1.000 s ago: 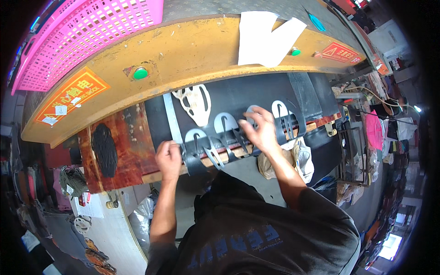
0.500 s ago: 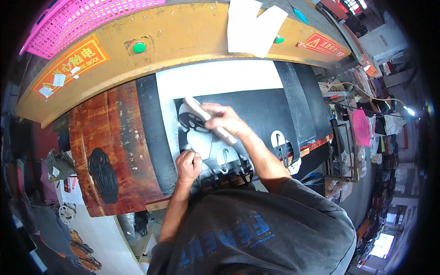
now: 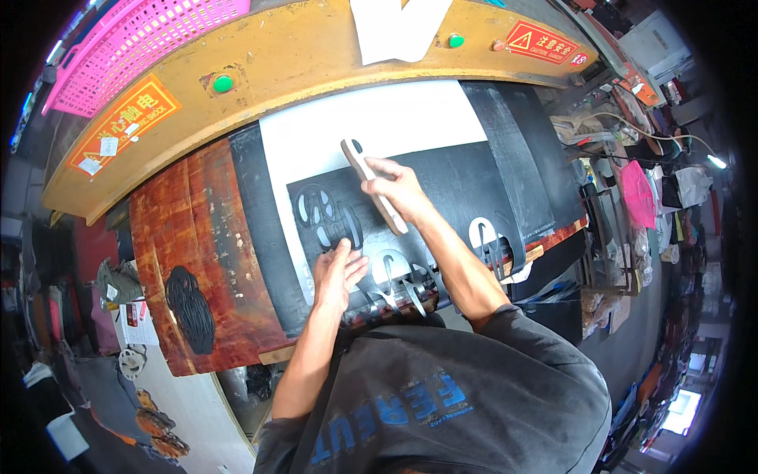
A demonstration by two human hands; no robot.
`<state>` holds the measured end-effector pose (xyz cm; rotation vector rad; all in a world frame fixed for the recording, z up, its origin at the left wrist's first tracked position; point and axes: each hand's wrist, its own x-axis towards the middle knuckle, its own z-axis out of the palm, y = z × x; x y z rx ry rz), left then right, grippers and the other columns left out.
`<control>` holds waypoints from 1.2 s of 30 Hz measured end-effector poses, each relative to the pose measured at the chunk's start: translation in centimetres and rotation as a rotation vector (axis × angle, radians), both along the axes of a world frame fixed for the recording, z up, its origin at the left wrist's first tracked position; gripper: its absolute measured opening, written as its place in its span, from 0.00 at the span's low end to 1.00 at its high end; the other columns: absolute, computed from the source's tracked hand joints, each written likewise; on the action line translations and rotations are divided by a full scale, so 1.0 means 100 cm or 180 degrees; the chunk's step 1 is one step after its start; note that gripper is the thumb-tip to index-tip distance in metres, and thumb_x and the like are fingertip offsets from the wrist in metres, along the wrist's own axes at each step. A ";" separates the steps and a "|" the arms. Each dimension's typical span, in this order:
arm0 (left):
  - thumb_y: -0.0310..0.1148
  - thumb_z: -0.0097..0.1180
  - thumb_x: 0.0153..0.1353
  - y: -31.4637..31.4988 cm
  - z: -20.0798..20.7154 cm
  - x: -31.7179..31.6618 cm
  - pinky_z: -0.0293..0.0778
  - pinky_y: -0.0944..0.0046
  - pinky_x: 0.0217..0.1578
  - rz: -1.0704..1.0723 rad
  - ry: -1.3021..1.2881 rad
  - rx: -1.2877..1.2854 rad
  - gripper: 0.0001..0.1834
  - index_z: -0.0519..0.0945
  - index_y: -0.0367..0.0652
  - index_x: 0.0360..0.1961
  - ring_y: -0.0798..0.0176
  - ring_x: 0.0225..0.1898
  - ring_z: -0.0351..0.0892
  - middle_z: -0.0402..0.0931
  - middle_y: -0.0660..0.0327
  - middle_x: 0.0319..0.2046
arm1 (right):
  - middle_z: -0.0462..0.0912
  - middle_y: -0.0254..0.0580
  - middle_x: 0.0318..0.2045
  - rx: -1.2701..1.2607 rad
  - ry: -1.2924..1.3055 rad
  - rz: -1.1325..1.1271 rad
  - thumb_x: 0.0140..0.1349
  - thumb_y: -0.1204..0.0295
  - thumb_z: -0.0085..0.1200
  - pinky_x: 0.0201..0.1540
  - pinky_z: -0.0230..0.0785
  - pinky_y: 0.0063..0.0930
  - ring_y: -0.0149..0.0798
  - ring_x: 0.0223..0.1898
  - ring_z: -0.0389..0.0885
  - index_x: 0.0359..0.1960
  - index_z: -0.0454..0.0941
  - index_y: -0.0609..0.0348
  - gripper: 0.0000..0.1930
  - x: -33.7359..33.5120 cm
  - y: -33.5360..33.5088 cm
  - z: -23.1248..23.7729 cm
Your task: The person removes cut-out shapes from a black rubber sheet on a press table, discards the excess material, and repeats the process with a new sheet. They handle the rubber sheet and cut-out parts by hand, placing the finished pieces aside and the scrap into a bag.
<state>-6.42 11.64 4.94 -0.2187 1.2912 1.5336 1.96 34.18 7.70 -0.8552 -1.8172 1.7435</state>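
My right hand (image 3: 392, 189) grips a long, narrow tan-and-white piece, probably a cutting die (image 3: 374, 186), holding it tilted above a black sheet (image 3: 434, 178). Near the sheet's left side lies a black slotted piece (image 3: 329, 217) with rounded pale openings. At its lower edge is my left hand (image 3: 339, 272), thumb and fingers apart; whether the fingertips touch the piece I cannot tell. Under the black sheet lies a white sheet (image 3: 371, 122), its upper part and left margin showing. Rounded cut-outs (image 3: 483, 233) with thin black strips line the sheet's near edge.
A yellow machine beam (image 3: 292, 59) with green buttons (image 3: 223, 83) spans the far side. Left on the worn reddish board (image 3: 213, 261) lies a bundle of black pieces (image 3: 189, 308). A pink basket (image 3: 142, 51) sits on the beam; white paper (image 3: 399, 31) hangs over it.
My left hand has gone from a fist to loosened fingers. A dark slotted piece now shows where a large white opening was. The piece in my right hand has become steeper. The view has shifted.
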 end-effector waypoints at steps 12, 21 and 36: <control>0.29 0.58 0.77 -0.029 0.007 -0.032 0.89 0.55 0.47 0.0044 -0.0037 0.0936 0.10 0.81 0.36 0.53 0.57 0.42 0.89 0.87 0.53 0.46 | 0.69 0.59 0.72 0.3343 -0.2140 0.0595 0.50 0.64 0.72 0.76 0.56 0.62 0.64 0.74 0.62 0.73 0.75 0.48 0.42 0.046 -0.048 0.033; 0.53 0.44 0.84 -0.026 -0.026 -0.020 0.83 0.63 0.37 0.0034 0.1476 0.0399 0.30 0.84 0.36 0.40 0.66 0.31 0.81 0.84 0.59 0.34 | 0.89 0.44 0.43 0.2223 0.0109 0.1045 0.67 0.68 0.65 0.52 0.79 0.43 0.53 0.46 0.87 0.46 0.90 0.58 0.10 0.014 -0.086 0.005; 0.30 0.61 0.61 -0.019 -0.047 -0.002 0.74 0.46 0.30 -0.0728 0.5639 0.0170 0.12 0.76 0.43 0.21 0.44 0.27 0.78 0.77 0.54 0.23 | 0.90 0.41 0.41 0.1084 0.0060 -0.0422 0.75 0.61 0.60 0.40 0.82 0.28 0.31 0.37 0.86 0.53 0.86 0.66 0.18 -0.071 0.175 0.124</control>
